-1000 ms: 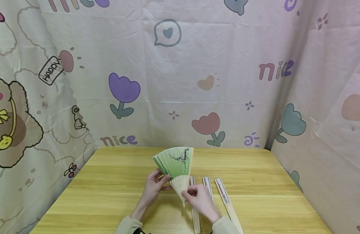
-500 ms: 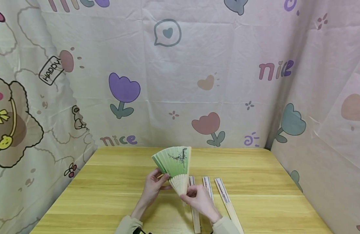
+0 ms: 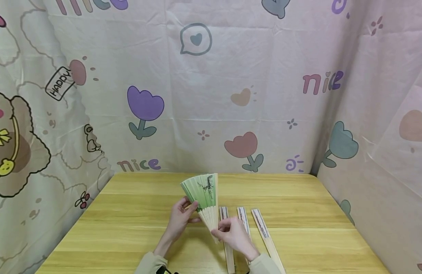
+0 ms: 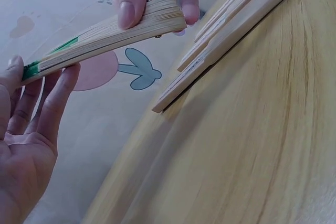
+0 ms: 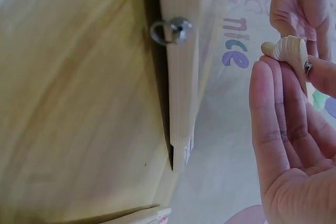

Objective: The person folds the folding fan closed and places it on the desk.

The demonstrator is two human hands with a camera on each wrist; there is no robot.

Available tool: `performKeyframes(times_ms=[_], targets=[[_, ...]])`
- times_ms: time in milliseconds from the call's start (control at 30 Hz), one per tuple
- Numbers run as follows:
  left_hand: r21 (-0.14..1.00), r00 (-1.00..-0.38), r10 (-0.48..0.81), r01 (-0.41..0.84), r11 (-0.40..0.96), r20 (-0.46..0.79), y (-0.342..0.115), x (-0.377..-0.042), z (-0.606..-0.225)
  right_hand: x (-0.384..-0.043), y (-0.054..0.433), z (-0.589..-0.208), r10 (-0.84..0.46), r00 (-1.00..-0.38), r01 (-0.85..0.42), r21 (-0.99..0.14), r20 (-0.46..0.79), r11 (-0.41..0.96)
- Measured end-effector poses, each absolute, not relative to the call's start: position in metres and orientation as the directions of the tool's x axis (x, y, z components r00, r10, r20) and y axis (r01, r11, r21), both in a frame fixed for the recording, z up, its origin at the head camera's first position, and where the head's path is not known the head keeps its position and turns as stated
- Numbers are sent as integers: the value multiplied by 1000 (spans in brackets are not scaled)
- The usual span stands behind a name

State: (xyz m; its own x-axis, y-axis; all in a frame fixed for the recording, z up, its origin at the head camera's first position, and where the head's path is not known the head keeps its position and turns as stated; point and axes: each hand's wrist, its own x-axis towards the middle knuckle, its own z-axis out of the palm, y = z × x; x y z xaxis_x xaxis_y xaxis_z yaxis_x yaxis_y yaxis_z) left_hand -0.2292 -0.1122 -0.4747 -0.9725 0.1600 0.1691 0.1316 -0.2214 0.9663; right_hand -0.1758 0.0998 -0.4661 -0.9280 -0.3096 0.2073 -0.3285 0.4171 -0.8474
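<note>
A partly spread green folding fan (image 3: 201,192) with a dark branch print is held up above the table between both hands. My left hand (image 3: 179,219) pinches its left edge, thumb in front and fingers behind. My right hand (image 3: 235,234) pinches the narrow pivot end between thumb and fingers. In the left wrist view the pale ribs of the fan (image 4: 121,30) lie stacked close together, tilted. From the right wrist, the metal pivot (image 5: 308,67) shows beside the thumb, and the left hand (image 5: 302,3) appears behind.
Three folded fans lie on the wooden table (image 3: 128,220): one folded fan (image 3: 229,253) just right of the held one, a second folded fan (image 3: 243,215) partly behind the right hand, and a third folded fan (image 3: 267,238) farther right. A printed cloth (image 3: 197,95) hangs behind.
The green fan's right edge has swung left, so its spread is narrower. Both hands stay nearly in place, with the right hand still at the pivot end.
</note>
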Motion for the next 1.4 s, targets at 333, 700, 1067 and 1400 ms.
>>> performKeyframes(times_ms=[333, 700, 1067, 1400], targets=[[966, -969, 179, 131, -222, 173, -113, -230, -476, -173, 99, -466, -331, -922, -334, -843, 200, 421], [977, -976, 173, 101, -190, 135, -113, -230, -476, -173, 98, -467, -349, -915, -352, -823, 202, 446], [979, -974, 192, 87, -186, 123, -113, -231, -477, -173, 97, -468, -384, -901, -366, -827, 201, 426], [979, -961, 236, 103, -176, 143, -115, -232, -478, -173, 98, -470, -425, -878, -396, -830, 218, 393]])
